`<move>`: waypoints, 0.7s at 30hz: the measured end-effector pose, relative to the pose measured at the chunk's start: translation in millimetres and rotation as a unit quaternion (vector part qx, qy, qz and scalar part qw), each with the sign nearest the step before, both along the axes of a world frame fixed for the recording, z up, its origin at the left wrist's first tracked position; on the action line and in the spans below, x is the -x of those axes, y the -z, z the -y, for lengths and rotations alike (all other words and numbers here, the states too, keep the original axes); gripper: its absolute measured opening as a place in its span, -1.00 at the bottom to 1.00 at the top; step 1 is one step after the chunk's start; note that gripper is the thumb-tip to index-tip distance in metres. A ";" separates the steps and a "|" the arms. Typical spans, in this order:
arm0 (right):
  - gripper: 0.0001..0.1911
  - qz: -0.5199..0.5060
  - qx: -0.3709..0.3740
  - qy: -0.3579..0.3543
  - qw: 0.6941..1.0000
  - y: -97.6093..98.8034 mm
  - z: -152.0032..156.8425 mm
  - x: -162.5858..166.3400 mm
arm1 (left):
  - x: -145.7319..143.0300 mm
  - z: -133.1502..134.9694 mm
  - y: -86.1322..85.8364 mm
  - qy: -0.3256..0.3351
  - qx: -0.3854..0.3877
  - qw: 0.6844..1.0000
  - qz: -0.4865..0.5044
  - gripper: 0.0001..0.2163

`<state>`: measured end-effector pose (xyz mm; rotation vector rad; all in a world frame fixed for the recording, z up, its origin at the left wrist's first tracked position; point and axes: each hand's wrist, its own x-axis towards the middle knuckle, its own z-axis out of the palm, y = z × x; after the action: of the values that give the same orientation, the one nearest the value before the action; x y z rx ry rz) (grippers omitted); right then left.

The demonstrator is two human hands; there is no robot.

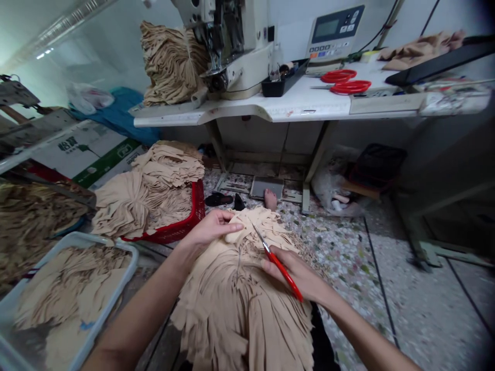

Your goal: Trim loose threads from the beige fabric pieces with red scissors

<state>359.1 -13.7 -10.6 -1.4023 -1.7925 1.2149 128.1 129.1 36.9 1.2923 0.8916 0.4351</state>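
A big bundle of beige fabric pieces point(240, 304) lies over my lap, gathered at its middle by a thin tie. My left hand point(216, 226) pinches the edge of a piece at the bundle's far end, thumb on top. In my right hand point(292, 270) is a pair of red-handled scissors point(280, 267), its metal blades pointing up and left toward the fabric near my left thumb. The blades look closed or nearly so. My right fingers wrap the handles and partly hide them.
Ahead stands a white sewing table point(309, 105) with a sewing machine point(235, 62), a black tray point(284, 80) and more red scissors point(350, 86). To the left are a red basket point(199, 203) and a pale plastic bin point(133, 257), both holding beige fabric. A foot pedal point(266, 186) sits below.
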 end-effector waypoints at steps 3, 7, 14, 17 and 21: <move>-0.59 0.022 -0.004 -0.003 1.000 -1.8 -5.6 5.1 | -0.8 1.3 1.5 0.021 0.012 1.000 -0.004 -0.65; -0.57 0.044 -0.016 -0.002 0.999 -1.8 -11.3 11.5 | -0.9 0.4 3.5 0.044 0.000 0.999 -0.018 -0.64; -0.49 0.039 -0.009 0.042 0.998 10.9 -15.9 12.7 | 0.0 -0.2 2.6 0.048 0.010 0.998 -0.031 -0.66; -0.43 0.019 0.019 0.050 0.998 20.7 -15.3 10.7 | 0.8 0.5 3.6 0.054 0.009 0.998 -0.034 -0.66; -0.42 0.008 0.027 0.060 0.998 30.0 -11.2 7.7 | 2.1 1.2 6.0 0.067 -0.014 0.996 -0.050 -0.66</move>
<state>351.5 -2.5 -40.6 -1.5319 -1.6706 1.2006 126.0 127.9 30.9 1.3995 0.8793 0.2796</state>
